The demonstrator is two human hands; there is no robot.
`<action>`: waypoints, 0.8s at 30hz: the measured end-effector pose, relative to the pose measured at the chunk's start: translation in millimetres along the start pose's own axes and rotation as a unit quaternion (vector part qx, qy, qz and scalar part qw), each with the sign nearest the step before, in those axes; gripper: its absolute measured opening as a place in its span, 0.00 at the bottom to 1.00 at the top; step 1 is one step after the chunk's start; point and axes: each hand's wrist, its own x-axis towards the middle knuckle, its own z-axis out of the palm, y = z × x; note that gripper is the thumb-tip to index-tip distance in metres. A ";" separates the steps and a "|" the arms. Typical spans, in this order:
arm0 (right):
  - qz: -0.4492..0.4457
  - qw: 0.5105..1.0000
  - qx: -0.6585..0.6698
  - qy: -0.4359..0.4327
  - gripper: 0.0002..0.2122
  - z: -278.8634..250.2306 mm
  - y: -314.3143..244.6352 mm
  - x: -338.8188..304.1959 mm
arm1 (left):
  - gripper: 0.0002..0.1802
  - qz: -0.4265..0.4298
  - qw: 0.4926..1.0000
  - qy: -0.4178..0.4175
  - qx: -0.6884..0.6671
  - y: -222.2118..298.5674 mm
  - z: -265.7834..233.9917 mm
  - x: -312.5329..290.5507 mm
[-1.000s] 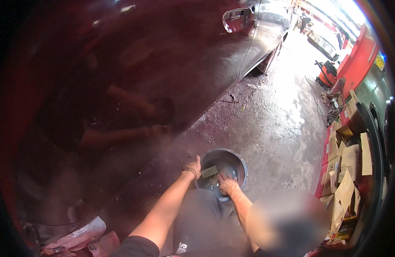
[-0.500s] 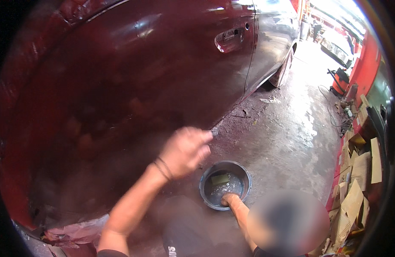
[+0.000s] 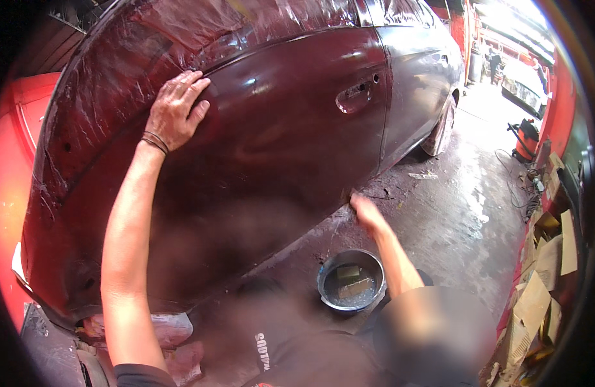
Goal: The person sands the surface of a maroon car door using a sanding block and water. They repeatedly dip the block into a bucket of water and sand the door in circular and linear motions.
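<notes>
My left hand (image 3: 175, 113) rests on the upper edge of the dark red car door (image 3: 278, 129), fingers stretched out and close to the plastic film above it. Low down, by the door's bottom edge, is my right hand (image 3: 363, 209). Its fingers are curled, and what they hold, if anything, is too blurred and small to name. A round dark basin (image 3: 321, 284) of water stands on the floor below that hand. In it lie a greenish block (image 3: 348, 272) and a flat brownish piece (image 3: 355, 288). The door has an open handle recess (image 3: 354, 98).
Clear plastic film (image 3: 104, 103) covers the car above the door. Torn cardboard (image 3: 536, 297) is piled along the right side. Farther back are an orange and black machine (image 3: 524, 138) and a loose cable (image 3: 517, 193) on the wet floor. A wheel (image 3: 441, 132) shows beyond the door.
My left hand has risen to the door's upper edge. My right hand has come out of the basin and up to the door's lower edge. The brownish piece now shows in the water.
</notes>
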 end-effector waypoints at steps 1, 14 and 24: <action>-0.101 0.989 -0.065 0.083 0.32 -23.8 -16.3 36.2 | 0.28 -0.006 1.000 0.003 0.000 9.4 7.8 0.4; -0.402 0.844 -0.200 0.292 0.38 177.4 -245.1 45.3 | 0.31 0.041 0.997 -0.061 0.037 18.6 -2.7 6.3; -0.393 0.872 -0.120 0.268 0.40 233.1 -249.3 22.1 | 0.36 0.033 0.995 -0.095 0.013 32.1 4.0 14.0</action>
